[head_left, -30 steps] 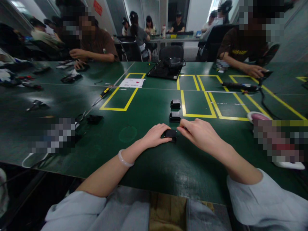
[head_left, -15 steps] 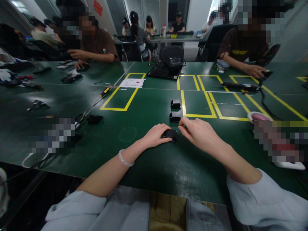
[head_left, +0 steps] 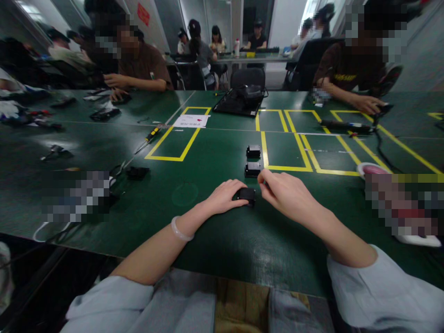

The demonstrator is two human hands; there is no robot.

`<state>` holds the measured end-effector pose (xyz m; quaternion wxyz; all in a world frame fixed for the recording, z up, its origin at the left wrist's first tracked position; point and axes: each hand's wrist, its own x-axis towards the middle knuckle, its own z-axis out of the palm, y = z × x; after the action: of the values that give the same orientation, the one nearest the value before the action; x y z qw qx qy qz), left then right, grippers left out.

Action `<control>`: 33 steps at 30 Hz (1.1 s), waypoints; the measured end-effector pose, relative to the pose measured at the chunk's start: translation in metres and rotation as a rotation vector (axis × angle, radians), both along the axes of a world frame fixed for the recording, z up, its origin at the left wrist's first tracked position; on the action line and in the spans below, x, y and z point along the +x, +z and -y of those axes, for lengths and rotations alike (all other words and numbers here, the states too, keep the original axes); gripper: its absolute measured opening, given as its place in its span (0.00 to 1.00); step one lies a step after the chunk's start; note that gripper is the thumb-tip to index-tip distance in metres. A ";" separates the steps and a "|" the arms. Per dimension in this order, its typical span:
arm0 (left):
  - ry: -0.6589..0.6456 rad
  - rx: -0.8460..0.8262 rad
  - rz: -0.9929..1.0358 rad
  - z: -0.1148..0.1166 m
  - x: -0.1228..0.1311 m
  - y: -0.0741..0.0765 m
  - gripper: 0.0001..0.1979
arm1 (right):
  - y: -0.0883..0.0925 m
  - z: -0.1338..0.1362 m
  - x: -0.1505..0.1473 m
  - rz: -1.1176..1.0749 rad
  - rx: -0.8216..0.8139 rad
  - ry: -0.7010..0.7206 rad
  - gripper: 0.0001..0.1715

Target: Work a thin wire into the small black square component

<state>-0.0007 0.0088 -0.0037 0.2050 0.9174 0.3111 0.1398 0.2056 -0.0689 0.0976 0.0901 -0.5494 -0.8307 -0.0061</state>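
Three small black box-shaped parts lie in a row on the green table (head_left: 222, 240). My left hand (head_left: 225, 196) rests on the table with its fingers curled round the nearest black part (head_left: 247, 194). My right hand (head_left: 286, 195) hovers just right of it, fingers drawn together, the fingertips close to the middle black part (head_left: 252, 169). Whether they pinch anything is too small to see. The far black part (head_left: 253, 151) sits apart, beside a yellow tape line.
Yellow tape rectangles (head_left: 173, 143) mark the table. A screwdriver (head_left: 150, 136), a white paper (head_left: 190, 120) and a black tray (head_left: 239, 101) lie further off. A black piece (head_left: 137, 172) lies to the left. Other people work at the far side. A pink-and-white object (head_left: 373, 169) is at right.
My right hand has drawn slightly back and up towards the middle black part. My left hand stays on the nearest part.
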 end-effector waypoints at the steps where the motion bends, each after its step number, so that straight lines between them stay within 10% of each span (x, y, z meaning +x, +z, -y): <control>1: -0.003 0.001 -0.002 0.000 0.000 0.000 0.20 | 0.001 0.000 -0.001 0.014 0.001 -0.008 0.10; 33: -0.007 -0.005 -0.004 0.001 0.000 0.001 0.19 | -0.003 0.000 0.005 0.012 0.043 0.050 0.10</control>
<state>-0.0002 0.0082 -0.0025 0.2071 0.9183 0.3086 0.1364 0.2104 -0.0693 0.0949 0.0972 -0.5265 -0.8442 -0.0250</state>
